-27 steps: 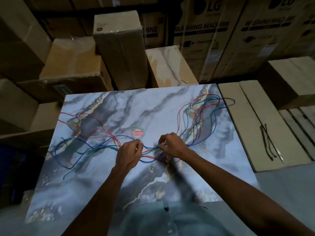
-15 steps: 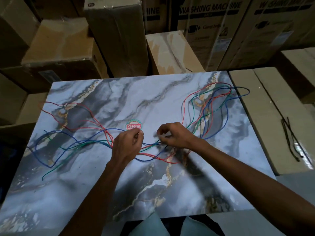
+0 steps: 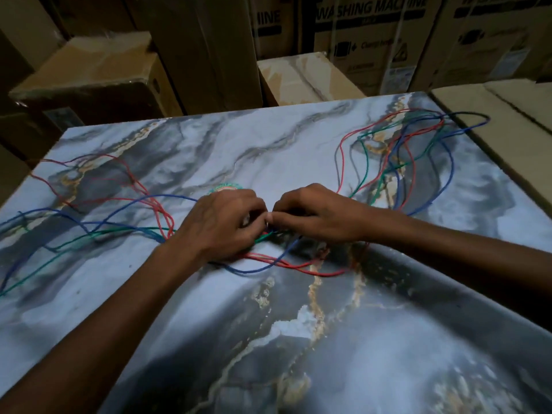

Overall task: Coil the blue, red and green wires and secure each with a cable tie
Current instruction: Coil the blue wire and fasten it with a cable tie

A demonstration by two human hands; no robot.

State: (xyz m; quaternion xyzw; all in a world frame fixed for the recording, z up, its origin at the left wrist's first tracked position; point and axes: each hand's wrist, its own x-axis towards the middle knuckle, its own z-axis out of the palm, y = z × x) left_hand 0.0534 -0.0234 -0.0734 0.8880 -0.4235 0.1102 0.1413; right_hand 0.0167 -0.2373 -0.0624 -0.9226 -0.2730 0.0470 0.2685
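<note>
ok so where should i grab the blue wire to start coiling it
Probably pinch the blue wire at its far-right loop, coming from the right edge of the marble slab. There it swings clear of the red and green strands, which cross it near the hands.

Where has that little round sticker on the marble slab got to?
In the head view the round sticker sits near the middle of the marble slab, just beyond the left hand, whose knuckles hide its near part.
</note>
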